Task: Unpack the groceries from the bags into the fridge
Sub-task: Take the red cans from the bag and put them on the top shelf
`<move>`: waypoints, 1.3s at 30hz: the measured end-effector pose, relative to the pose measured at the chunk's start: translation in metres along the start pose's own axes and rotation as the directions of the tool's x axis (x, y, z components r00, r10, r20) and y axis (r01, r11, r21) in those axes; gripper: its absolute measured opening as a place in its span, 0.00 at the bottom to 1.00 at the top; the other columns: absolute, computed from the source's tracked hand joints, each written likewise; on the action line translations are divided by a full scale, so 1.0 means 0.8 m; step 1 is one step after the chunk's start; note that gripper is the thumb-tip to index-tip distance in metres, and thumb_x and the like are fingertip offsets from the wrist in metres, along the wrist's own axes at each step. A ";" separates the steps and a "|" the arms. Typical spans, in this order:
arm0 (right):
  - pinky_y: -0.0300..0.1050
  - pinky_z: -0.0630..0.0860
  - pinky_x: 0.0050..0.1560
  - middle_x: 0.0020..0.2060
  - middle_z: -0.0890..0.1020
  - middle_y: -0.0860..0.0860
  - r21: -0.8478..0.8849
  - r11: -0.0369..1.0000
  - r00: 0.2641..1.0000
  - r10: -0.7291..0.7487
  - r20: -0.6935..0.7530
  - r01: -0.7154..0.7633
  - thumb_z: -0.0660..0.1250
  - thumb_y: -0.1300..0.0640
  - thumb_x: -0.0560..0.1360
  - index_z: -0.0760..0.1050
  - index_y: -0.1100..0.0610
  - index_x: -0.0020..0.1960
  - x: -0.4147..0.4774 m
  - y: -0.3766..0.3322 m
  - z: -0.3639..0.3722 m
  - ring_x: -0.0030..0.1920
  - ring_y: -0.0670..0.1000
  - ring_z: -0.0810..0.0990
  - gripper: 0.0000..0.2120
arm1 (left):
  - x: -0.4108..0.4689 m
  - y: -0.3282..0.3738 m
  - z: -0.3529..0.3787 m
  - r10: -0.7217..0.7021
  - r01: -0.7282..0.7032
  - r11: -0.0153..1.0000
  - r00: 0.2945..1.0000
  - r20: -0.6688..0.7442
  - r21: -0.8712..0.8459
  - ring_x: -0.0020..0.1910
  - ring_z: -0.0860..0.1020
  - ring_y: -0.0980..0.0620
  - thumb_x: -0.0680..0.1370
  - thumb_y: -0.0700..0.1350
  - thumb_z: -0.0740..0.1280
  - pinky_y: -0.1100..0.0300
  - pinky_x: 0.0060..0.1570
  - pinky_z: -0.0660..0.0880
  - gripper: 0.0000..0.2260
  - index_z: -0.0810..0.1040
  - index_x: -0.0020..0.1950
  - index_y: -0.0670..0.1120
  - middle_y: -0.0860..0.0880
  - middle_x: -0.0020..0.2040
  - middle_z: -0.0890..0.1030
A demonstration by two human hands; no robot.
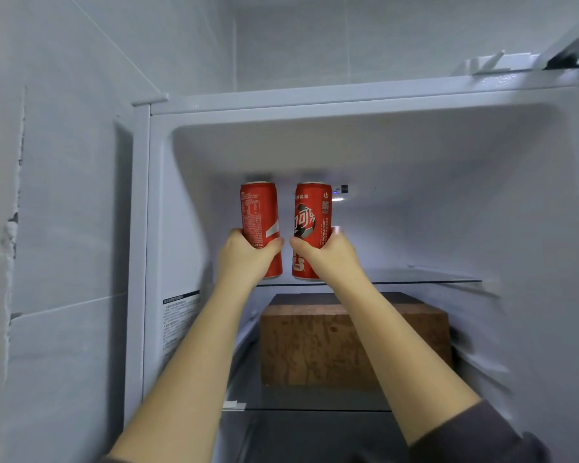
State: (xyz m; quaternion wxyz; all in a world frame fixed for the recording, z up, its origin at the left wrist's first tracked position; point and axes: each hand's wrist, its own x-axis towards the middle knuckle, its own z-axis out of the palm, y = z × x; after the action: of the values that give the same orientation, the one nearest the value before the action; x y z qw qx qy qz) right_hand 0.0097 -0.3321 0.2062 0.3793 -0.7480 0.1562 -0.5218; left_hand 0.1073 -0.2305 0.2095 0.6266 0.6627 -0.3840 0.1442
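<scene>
The fridge (315, 142) was open. The left hand (244, 253) held a red can (259, 208), with its fingers (236, 234) curled tight around the lower part. The right hand (330, 253) held a second red can (311, 212) the same way. Both cans stood up straight in the top part of the fridge, side by side with a small gap, the first at 9 o'clock from the second. Their bottoms were right at the front edge of the glass shelf (432, 280). I could not tell if they rested on it. A brown box (315, 345) sat on the next shelf, at 6 o'clock from the cans.
</scene>
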 end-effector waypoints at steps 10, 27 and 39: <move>0.49 0.75 0.55 0.62 0.77 0.54 -0.121 0.991 0.996 0.069 0.059 -0.062 0.71 0.46 0.75 0.64 0.57 0.69 0.023 0.013 0.004 0.61 0.56 0.78 0.29 | 0.024 -0.019 0.016 -0.045 0.038 0.993 0.997 0.069 0.110 0.52 0.78 0.45 0.74 0.53 0.72 0.53 0.52 0.75 0.25 0.69 0.67 0.44 0.44 0.57 0.78; 0.43 0.76 0.37 0.61 0.78 0.56 -0.423 0.897 0.956 0.228 0.185 -0.132 0.73 0.42 0.72 0.64 0.58 0.70 0.081 0.013 0.022 0.49 0.53 0.78 0.35 | 0.067 -0.029 0.026 -0.143 0.123 0.942 0.989 0.040 0.312 0.57 0.79 0.39 0.71 0.52 0.76 0.44 0.56 0.78 0.33 0.65 0.68 0.43 0.41 0.62 0.76; 0.45 0.79 0.50 0.54 0.80 0.56 -0.591 0.794 0.909 0.342 0.238 -0.144 0.69 0.48 0.76 0.70 0.59 0.67 0.125 0.024 0.044 0.48 0.53 0.81 0.24 | 0.107 -0.045 0.049 -0.064 0.021 0.837 0.996 0.060 0.547 0.60 0.78 0.41 0.74 0.52 0.72 0.51 0.59 0.75 0.27 0.71 0.68 0.42 0.41 0.64 0.77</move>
State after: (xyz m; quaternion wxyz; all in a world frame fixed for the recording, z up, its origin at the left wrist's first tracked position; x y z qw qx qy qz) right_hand 0.0850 -0.3935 0.2527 0.2283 -0.8760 0.3322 -0.2650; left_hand 0.1777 -0.2985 0.2345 0.3999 0.8269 -0.3359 0.2085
